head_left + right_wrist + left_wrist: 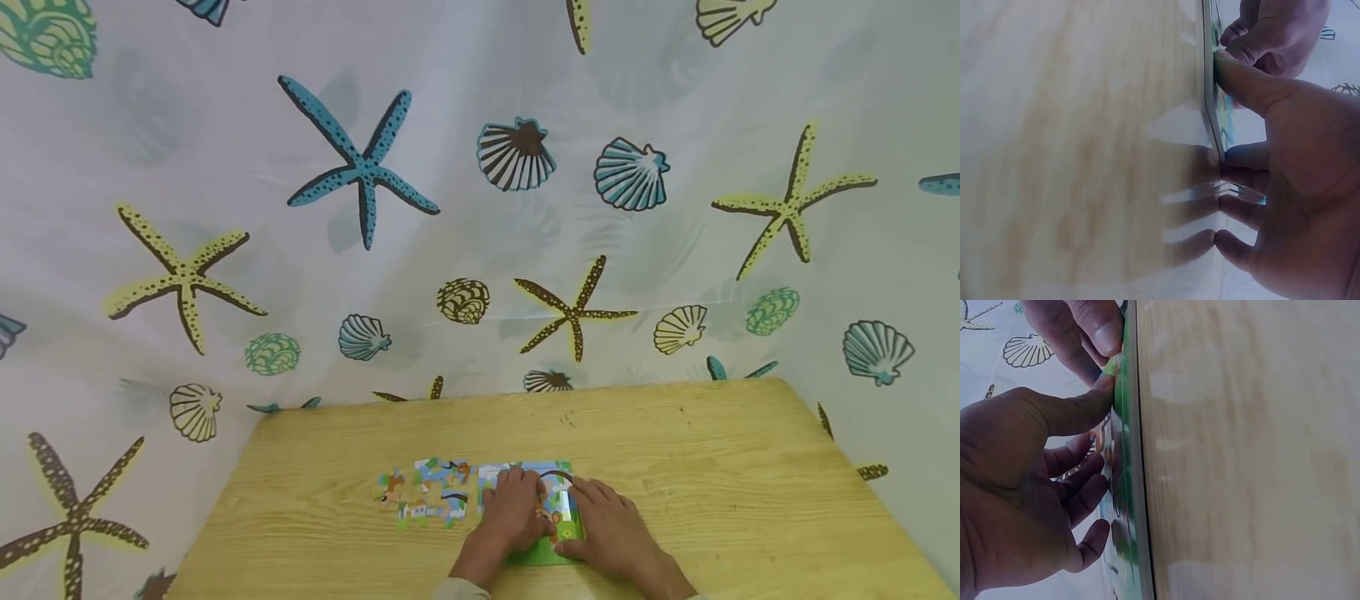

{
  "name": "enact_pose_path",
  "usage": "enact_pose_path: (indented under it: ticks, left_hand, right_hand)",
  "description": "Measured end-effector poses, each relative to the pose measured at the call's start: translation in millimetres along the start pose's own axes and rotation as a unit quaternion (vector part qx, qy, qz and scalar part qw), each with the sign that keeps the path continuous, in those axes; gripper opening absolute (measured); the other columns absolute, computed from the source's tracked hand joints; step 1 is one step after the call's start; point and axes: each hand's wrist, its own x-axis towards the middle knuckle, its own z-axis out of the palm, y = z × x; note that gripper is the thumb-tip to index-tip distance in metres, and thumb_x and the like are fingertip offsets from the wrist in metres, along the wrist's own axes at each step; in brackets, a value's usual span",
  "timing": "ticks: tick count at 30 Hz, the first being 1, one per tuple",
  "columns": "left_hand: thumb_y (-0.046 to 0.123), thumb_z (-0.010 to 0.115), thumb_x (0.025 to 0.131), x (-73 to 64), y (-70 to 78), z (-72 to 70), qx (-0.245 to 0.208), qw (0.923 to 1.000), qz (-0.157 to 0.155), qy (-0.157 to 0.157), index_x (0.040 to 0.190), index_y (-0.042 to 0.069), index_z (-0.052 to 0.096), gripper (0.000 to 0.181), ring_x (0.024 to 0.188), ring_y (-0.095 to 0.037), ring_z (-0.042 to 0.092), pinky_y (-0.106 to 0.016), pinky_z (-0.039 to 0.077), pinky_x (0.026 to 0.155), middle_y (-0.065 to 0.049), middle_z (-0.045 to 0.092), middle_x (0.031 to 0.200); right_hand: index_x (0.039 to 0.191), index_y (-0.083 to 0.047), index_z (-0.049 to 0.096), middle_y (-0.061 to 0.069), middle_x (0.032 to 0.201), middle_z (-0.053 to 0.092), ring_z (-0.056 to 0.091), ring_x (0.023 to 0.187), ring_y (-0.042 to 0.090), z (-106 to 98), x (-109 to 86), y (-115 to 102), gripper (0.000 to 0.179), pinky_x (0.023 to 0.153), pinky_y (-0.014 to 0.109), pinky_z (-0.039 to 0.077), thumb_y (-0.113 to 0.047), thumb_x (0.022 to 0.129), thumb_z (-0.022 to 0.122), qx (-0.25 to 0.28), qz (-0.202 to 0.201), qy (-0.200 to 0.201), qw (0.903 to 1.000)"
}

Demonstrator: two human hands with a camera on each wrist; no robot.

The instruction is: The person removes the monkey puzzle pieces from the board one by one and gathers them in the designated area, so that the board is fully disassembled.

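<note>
A left hand (513, 510) and a right hand (617, 533) are resting at a puzzle board (542, 554) on a wooden table (322, 546).
The board is lying flat in front of the person, just right of some loose pieces (432, 469); the left hand is lying over its picture with fingers loosely bent, and the right hand is setting its thumb on the board and its spread fingertips on the table by the right edge, neither hand visibly gripping. The board is looking thin, stiff and light, its shiny face probably slippery, so holding it by opposite edges should be steadiest; the pieces are likely light and weak at their tabs, best pinched by their sides and pressed flat.
</note>
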Motion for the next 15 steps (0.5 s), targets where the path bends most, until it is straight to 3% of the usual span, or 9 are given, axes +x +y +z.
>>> enact_pose_path:
  ticks: [4,9,15]
  left_hand:
    - [0.036,0.083,0.075,1.7,-2.4,0.6,-0.018,0.9998,-0.001,-0.007,0.101,0.022,0.054,0.041,0.103,-0.022,0.05,-0.052,0.039,0.084,0.005,0.055,0.097]
    - [0.028,0.072,0.086,0.4,-7.4,4.0,-0.08,0.9965,0.022,0.013,0.103,0.023,0.054,0.025,0.089,-0.014,0.056,-0.049,0.035,0.08,0.011,0.059,0.085]
    - [0.019,0.057,0.095,-2.7,-13.2,2.4,-0.145,0.9878,0.039,0.041,0.105,0.021,0.053,0.011,0.078,-0.006,0.057,-0.045,0.034,0.076,0.01,0.063,0.089]
  right_hand:
    - [0.14,-0.006,0.049,0.009,0.149,0.043,0.041,0.136,0.035,-0.3,0.6,-0.3,0.083,0.1,0.063,0.038,-0.058,0.079,0.07,-0.007,0.004,-0.004,1.0]
    - [0.139,-0.005,0.05,0.008,0.15,0.043,0.041,0.136,0.034,-0.7,-0.1,0.7,0.083,0.101,0.061,0.038,-0.059,0.079,0.069,-0.02,0.004,-0.007,0.9998]
    - [0.14,-0.007,0.049,0.008,0.151,0.042,0.04,0.137,0.033,-0.7,-0.2,-0.2,0.084,0.101,0.061,0.038,-0.061,0.079,0.068,-0.021,0.01,-0.01,0.9997]
